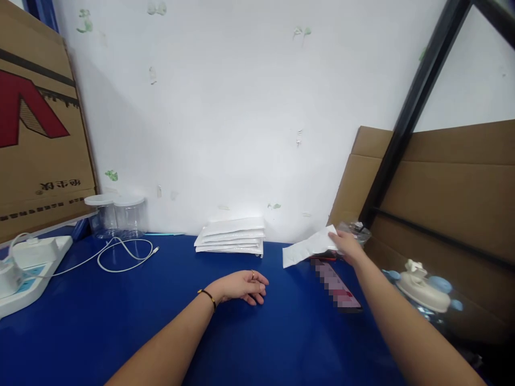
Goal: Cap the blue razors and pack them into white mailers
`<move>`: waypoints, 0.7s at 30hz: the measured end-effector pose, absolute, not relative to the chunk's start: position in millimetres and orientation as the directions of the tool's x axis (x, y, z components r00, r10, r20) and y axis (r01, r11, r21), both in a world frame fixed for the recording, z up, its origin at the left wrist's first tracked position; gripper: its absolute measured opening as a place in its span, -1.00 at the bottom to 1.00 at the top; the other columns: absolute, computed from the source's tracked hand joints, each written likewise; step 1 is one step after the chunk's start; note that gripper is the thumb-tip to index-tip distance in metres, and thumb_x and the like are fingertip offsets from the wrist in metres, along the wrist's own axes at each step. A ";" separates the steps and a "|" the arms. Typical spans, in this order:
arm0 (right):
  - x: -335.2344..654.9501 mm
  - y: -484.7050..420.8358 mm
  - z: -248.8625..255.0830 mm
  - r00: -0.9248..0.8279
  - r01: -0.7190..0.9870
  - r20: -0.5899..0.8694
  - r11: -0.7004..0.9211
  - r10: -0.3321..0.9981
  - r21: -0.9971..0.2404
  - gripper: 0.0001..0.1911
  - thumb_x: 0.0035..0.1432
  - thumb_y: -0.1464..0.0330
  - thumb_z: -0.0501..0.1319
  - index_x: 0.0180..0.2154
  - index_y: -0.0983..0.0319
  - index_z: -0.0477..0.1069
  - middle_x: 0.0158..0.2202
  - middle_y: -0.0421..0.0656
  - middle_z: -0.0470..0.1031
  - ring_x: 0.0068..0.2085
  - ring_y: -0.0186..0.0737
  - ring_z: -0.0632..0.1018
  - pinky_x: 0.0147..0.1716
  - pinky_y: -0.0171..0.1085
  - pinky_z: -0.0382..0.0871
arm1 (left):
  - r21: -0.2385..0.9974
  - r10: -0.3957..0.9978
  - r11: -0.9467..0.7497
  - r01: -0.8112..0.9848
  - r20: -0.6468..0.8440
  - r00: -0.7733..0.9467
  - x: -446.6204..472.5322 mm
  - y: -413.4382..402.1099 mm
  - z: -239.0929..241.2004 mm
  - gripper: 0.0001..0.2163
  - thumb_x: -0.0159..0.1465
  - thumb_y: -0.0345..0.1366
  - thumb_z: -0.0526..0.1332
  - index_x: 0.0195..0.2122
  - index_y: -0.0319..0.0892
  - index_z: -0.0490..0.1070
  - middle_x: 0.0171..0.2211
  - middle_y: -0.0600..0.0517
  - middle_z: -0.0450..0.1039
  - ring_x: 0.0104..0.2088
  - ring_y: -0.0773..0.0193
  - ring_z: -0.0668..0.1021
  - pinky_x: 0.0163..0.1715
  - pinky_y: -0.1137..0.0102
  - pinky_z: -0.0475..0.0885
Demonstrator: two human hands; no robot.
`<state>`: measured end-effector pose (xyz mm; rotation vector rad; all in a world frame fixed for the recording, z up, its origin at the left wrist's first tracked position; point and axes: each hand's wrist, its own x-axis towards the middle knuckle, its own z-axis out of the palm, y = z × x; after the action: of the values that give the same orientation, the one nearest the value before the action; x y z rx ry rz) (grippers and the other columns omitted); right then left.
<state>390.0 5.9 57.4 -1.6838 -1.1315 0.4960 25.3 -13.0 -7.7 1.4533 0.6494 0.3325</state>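
Observation:
My right hand grips one end of a white padded envelope, thumb on top. The envelope is tilted, its free end pointing left and down toward the blue tabletop. Below it lies a phone, its screen blurred out and its far end partly covered. My left hand rests low over the middle of the tabletop with loosely bent fingers and holds nothing. Beyond it, against the wall, is an uneven stack of similar white envelopes.
A white power strip with a plugged-in charger and a white cable occupies the left side. Two clear lidded jars stand by the wall. A drinking bottle, a clear plastic bag and cardboard are at right.

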 end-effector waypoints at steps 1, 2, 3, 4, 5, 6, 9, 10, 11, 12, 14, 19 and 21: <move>388.9 14.4 49.1 0.490 0.460 0.165 -0.093 0.856 -0.883 -0.70 0.08 0.31 0.08 -0.25 0.37 0.45 -0.47 -0.01 0.50 -0.57 -0.20 0.45 -0.65 -0.29 0.29 | 0.979 0.575 0.103 0.174 -0.202 0.793 25.3 -12.9 -8.2 -0.62 0.08 -0.14 0.29 -0.10 -0.16 0.34 -0.20 -0.04 0.42 -0.21 0.24 0.53 -0.24 0.38 0.40; 386.0 22.3 41.8 0.497 0.473 0.154 -0.117 0.854 -0.873 -0.69 0.08 0.32 0.06 -0.24 0.38 0.44 -0.44 0.00 0.51 -0.55 -0.20 0.46 -0.63 -0.29 0.30 | 0.980 0.569 0.096 0.173 -0.196 0.799 25.2 -13.2 -8.5 -0.61 0.08 -0.14 0.29 -0.10 -0.16 0.35 -0.21 -0.04 0.42 -0.20 0.25 0.53 -0.24 0.38 0.40; 381.9 29.5 35.6 0.499 0.485 0.145 -0.137 0.854 -0.863 -0.69 0.09 0.32 0.05 -0.24 0.39 0.43 -0.42 0.02 0.51 -0.52 -0.18 0.48 -0.60 -0.28 0.32 | 0.982 0.565 0.092 0.166 -0.189 0.803 25.1 -13.6 -8.7 -0.61 0.08 -0.14 0.29 -0.10 -0.16 0.35 -0.21 -0.04 0.42 -0.20 0.25 0.52 -0.24 0.39 0.40; 376.9 36.2 30.9 0.499 0.499 0.139 -0.152 0.855 -0.853 -0.69 0.08 0.32 0.06 -0.26 0.40 0.44 -0.40 0.03 0.51 -0.48 -0.16 0.49 -0.56 -0.27 0.33 | 0.983 0.562 0.089 0.158 -0.181 0.807 24.8 -14.1 -8.8 -0.62 0.08 -0.14 0.29 -0.10 -0.16 0.35 -0.21 -0.04 0.42 -0.20 0.26 0.52 -0.23 0.39 0.40; 371.5 42.2 27.6 0.499 0.517 0.137 -0.167 0.856 -0.840 -0.70 0.07 0.32 0.07 -0.28 0.40 0.45 -0.40 0.04 0.51 -0.44 -0.13 0.50 -0.51 -0.26 0.34 | 0.985 0.562 0.088 0.151 -0.174 0.809 24.5 -14.6 -8.8 -0.62 0.08 -0.13 0.29 -0.10 -0.16 0.35 -0.22 -0.04 0.43 -0.21 0.26 0.52 -0.23 0.39 0.40; 365.8 47.5 25.8 0.498 0.536 0.135 -0.181 0.856 -0.825 -0.73 0.05 0.34 0.09 -0.32 0.40 0.46 -0.39 0.05 0.51 -0.39 -0.09 0.51 -0.45 -0.24 0.34 | 0.986 0.560 0.086 0.145 -0.168 0.811 24.1 -15.0 -8.8 -0.62 0.08 -0.13 0.28 -0.10 -0.16 0.35 -0.22 -0.04 0.43 -0.21 0.27 0.52 -0.23 0.39 0.40; 345.7 59.6 27.9 0.495 0.584 0.155 -0.195 0.855 -0.788 -0.80 -0.04 0.39 0.17 -0.37 0.37 0.48 -0.28 0.11 0.50 -0.16 0.05 0.46 -0.22 -0.15 0.29 | 0.987 0.565 0.094 0.131 -0.161 0.809 23.7 -15.3 -8.6 -0.61 0.07 -0.12 0.29 -0.11 -0.17 0.35 -0.22 -0.05 0.43 -0.23 0.26 0.53 -0.25 0.39 0.41; 337.1 62.7 30.3 0.489 0.594 0.171 -0.183 0.855 -0.784 -0.79 -0.05 0.39 0.18 -0.34 0.35 0.48 -0.21 0.11 0.48 -0.08 0.07 0.42 -0.15 -0.12 0.25 | 0.987 0.568 0.103 0.125 -0.162 0.807 23.9 -14.9 -8.5 -0.60 0.07 -0.12 0.29 -0.11 -0.17 0.35 -0.22 -0.05 0.43 -0.24 0.26 0.53 -0.27 0.39 0.42; 327.1 65.6 33.1 0.478 0.600 0.189 -0.161 0.858 -0.784 -0.77 -0.04 0.37 0.18 -0.30 0.32 0.48 -0.14 0.11 0.45 -0.02 0.08 0.38 -0.11 -0.10 0.20 | 0.986 0.572 0.116 0.118 -0.164 0.804 24.2 -14.3 -8.6 -0.60 0.06 -0.12 0.30 -0.11 -0.17 0.35 -0.22 -0.05 0.42 -0.24 0.25 0.53 -0.28 0.38 0.42; 315.7 68.7 36.1 0.458 0.602 0.206 -0.131 0.865 -0.788 -0.75 -0.02 0.34 0.18 -0.26 0.29 0.47 -0.09 0.08 0.43 0.01 0.06 0.35 -0.08 -0.09 0.18 | 0.985 0.579 0.135 0.109 -0.167 0.798 24.7 -13.6 -8.7 -0.60 0.06 -0.12 0.30 -0.11 -0.16 0.34 -0.22 -0.05 0.42 -0.24 0.24 0.53 -0.30 0.37 0.43; 289.3 75.5 41.6 0.388 0.588 0.217 -0.059 0.896 -0.807 -0.73 0.02 0.24 0.16 -0.28 0.26 0.47 -0.11 0.02 0.45 -0.03 -0.02 0.38 -0.08 -0.13 0.19 | 0.981 0.607 0.177 0.080 -0.173 0.776 25.8 -11.9 -9.0 -0.59 0.05 -0.12 0.30 -0.11 -0.16 0.34 -0.23 -0.04 0.41 -0.23 0.22 0.53 -0.30 0.35 0.43; 224.7 98.1 48.8 0.254 0.459 0.122 -0.008 0.960 -0.889 -0.55 -0.02 0.02 0.11 -0.48 0.30 0.44 -0.45 -0.07 0.49 -0.42 -0.20 0.45 -0.35 -0.21 0.30 | 0.969 0.712 0.247 -0.031 -0.160 0.683 26.5 -10.3 -6.5 -0.59 0.07 -0.11 0.29 -0.09 -0.18 0.33 -0.21 -0.06 0.42 -0.21 0.24 0.53 -0.20 0.35 0.40; 209.7 105.9 51.4 0.261 0.413 0.123 0.004 0.958 -0.911 -0.61 -0.09 0.07 0.18 -0.47 0.31 0.41 -0.49 -0.11 0.46 -0.46 -0.24 0.43 -0.40 -0.24 0.29 | 0.954 0.739 0.287 -0.084 -0.165 0.654 25.9 -10.7 -3.6 -0.58 0.07 -0.11 0.30 -0.09 -0.19 0.33 -0.19 -0.08 0.43 -0.21 0.23 0.54 -0.18 0.33 0.39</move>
<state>209.7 105.9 51.4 -1.5765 -1.3087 0.7165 25.9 -10.7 -3.6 1.1589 0.6791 0.6098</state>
